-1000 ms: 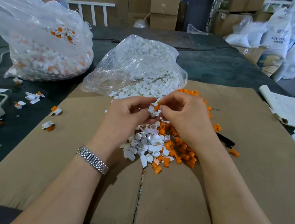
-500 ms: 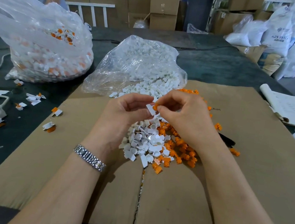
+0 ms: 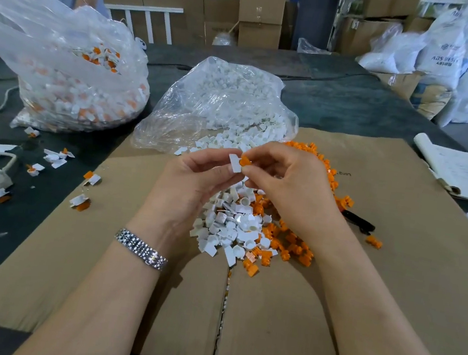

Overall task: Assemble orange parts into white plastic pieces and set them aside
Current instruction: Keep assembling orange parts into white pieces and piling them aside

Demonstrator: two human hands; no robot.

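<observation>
Left hand (image 3: 194, 181) pinches flat white piece (image 3: 235, 163) | right hand (image 3: 288, 181) pinches small orange part (image 3: 245, 161) against it

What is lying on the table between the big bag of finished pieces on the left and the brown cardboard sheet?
In the head view, a few assembled white-and-orange pieces lie scattered on the dark table between the bag and the cardboard.

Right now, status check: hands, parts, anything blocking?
Left hand pinches white piece. Right hand pinches orange part against it. Loose pile beneath, nothing blocking.
</observation>
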